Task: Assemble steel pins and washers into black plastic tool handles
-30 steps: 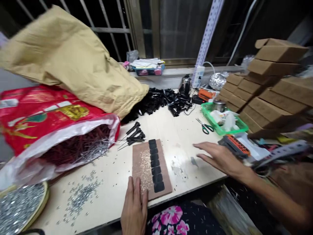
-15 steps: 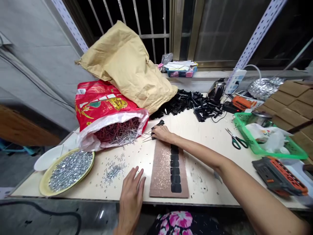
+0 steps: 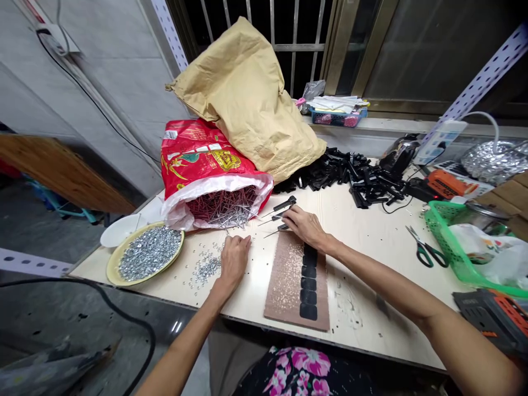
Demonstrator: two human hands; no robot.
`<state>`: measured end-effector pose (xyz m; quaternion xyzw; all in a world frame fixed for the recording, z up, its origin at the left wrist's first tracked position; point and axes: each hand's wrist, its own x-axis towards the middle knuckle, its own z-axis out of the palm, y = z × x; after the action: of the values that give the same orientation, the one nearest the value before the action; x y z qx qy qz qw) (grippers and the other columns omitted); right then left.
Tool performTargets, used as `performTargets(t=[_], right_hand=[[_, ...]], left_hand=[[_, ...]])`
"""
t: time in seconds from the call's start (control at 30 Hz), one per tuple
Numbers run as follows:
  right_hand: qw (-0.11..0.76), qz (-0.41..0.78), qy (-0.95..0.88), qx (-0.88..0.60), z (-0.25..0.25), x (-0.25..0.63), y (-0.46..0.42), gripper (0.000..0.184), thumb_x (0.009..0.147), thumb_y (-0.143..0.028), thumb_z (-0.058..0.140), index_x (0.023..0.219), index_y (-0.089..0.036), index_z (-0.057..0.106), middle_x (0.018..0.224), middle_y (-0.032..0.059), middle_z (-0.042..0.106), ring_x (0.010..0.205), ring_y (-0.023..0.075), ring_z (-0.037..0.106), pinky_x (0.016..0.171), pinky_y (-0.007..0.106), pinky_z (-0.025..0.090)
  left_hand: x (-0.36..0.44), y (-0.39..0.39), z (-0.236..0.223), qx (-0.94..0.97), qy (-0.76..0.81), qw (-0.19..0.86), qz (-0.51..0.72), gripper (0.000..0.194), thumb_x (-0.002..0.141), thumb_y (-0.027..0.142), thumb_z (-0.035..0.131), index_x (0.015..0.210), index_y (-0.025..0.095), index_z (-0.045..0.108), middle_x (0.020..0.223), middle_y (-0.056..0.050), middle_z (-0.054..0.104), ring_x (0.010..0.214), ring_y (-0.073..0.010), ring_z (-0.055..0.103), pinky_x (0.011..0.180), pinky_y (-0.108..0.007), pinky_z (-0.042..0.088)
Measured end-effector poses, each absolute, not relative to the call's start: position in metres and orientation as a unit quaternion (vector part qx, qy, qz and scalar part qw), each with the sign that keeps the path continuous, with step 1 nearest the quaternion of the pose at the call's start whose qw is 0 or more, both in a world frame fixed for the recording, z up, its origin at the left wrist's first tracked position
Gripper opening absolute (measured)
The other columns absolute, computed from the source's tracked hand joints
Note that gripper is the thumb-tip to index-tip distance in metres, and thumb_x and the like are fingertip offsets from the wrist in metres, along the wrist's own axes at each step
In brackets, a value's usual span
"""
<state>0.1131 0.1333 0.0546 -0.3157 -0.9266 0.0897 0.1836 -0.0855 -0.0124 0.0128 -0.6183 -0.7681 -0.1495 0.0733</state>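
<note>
My right hand (image 3: 306,226) rests at the top of a brown board (image 3: 274,300), its fingers closed on one of several black plastic pieces (image 3: 282,226) with thin metal nails sticking out to the left. A row of black square pads (image 3: 308,297) runs along the board. My left hand (image 3: 235,256) is closed beside the loose silver washers (image 3: 207,268), fingertips toward the red bag's mouth; what it pinches, if anything, is hidden. Nails (image 3: 223,208) fill the open red bag (image 3: 198,148) just beyond it.
A yellow bowl of washers (image 3: 181,250) and a white bowl (image 3: 119,232) stand at the left. Behind are a tan paper sack (image 3: 251,93) and a pile of black pieces (image 3: 350,170). At the right lie scissors (image 3: 427,250), a green basket (image 3: 447,231) and an orange-black case (image 3: 495,319).
My left hand has moved forward from the table's front edge to the washers, and its spread fingers have closed. My right hand stays by the black pieces. The view has turned left.
</note>
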Motion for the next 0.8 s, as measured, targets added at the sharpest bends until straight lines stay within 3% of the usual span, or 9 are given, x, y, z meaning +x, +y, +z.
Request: performTargets(t=[0.13,0.33,0.53,0.63,0.8], right_hand=[[0.203,0.102,-0.931,-0.287,0.061,0.13,0.112,0.024,0.097,-0.03,0.039,0.101,-0.022,0.061,0.1,0.0028,0.059,0.085,0.0124,0.058,0.061,0.02,0.04],[0.26,0.151,-0.914,-0.273,0.065,0.147,0.089,0.025,0.095,-0.02,0.043,0.112,-0.022,0.06,0.1,0.0029,0.064,0.091,0.0125,0.06,0.074,0.022,0.047],[0.288,0.162,-0.895,-0.301,0.069,0.147,0.077,0.022,0.094,-0.026,0.047,0.106,-0.025,0.065,0.099,0.001,0.064,0.087,0.0109,0.061,0.072,0.02,0.048],[0.296,0.161,-0.885,-0.321,0.066,0.151,0.078,0.022,0.093,-0.025,0.048,0.106,-0.025,0.066,0.098,0.0006,0.065,0.087,0.0111,0.062,0.073,0.02,0.049],[0.318,0.164,-0.856,-0.372,0.054,0.184,0.078,0.024,0.093,-0.023,0.047,0.107,-0.023,0.066,0.1,0.0026,0.065,0.087,0.0129,0.062,0.075,0.024,0.051]], left_hand=[[-0.088,0.004,0.003,-0.643,-0.752,0.065,-0.134,0.032,0.092,0.028,0.037,0.096,0.02,0.067,0.083,-0.01,0.058,0.085,-0.0257,0.045,0.064,-0.033,0.039],[-0.093,0.015,0.004,-0.671,-0.723,0.036,-0.162,0.023,0.089,0.02,0.041,0.078,0.018,0.062,0.084,-0.011,0.06,0.089,-0.0254,0.05,0.076,-0.036,0.04],[-0.073,0.01,0.022,-0.597,-0.74,-0.038,-0.309,0.024,0.091,0.031,0.038,0.084,0.018,0.057,0.081,-0.004,0.064,0.072,-0.0168,0.058,0.067,-0.027,0.045],[-0.062,0.006,0.027,-0.553,-0.737,-0.067,-0.383,0.023,0.088,0.033,0.043,0.083,0.017,0.059,0.083,-0.005,0.064,0.073,-0.0173,0.059,0.068,-0.028,0.044],[-0.065,-0.01,0.023,-0.651,-0.688,-0.108,-0.302,0.027,0.088,0.035,0.044,0.091,0.018,0.065,0.089,-0.007,0.065,0.083,-0.0203,0.059,0.075,-0.031,0.045]])
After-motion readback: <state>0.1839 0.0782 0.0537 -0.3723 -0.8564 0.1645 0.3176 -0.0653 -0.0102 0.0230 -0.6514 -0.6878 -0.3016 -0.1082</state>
